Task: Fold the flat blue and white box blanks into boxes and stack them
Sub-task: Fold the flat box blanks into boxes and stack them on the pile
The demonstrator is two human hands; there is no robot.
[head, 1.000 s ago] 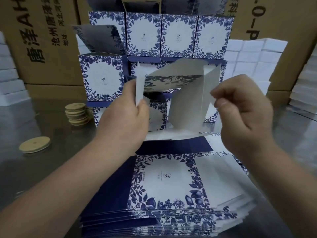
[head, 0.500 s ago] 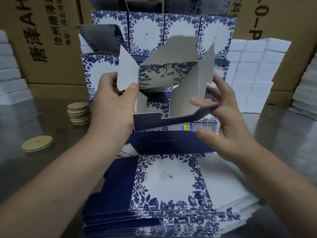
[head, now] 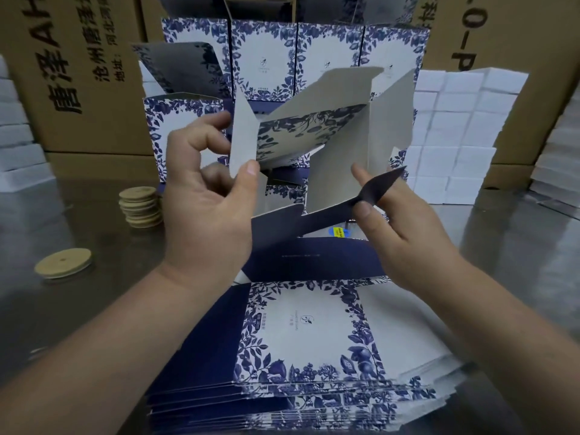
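A half-opened box blank (head: pixel 332 146) is held up at chest height, its grey inside and floral flaps facing me. My left hand (head: pixel 207 196) pinches its left flap between thumb and fingers. My right hand (head: pixel 405 227) grips a dark blue bottom flap on the right, thumb under it and forefinger raised. Below, a thick pile of flat blue and white blanks (head: pixel 301 346) lies on the table in front of me. Behind the held blank, folded boxes (head: pixel 266 58) stand stacked in rows, some with lids up.
The shiny grey table (head: pixel 62 309) carries a stack of round wooden lids (head: pixel 141 207) and one loose lid (head: pixel 64 263) at left. White foam blocks (head: pixel 455 136) are piled at back right. Brown cartons (head: pixel 78 73) wall the back.
The blank was raised and opened wider. My right hand let go of the upper edge, dropped lower and took the dark blue bottom flap. My left hand shifted up along the left flap.
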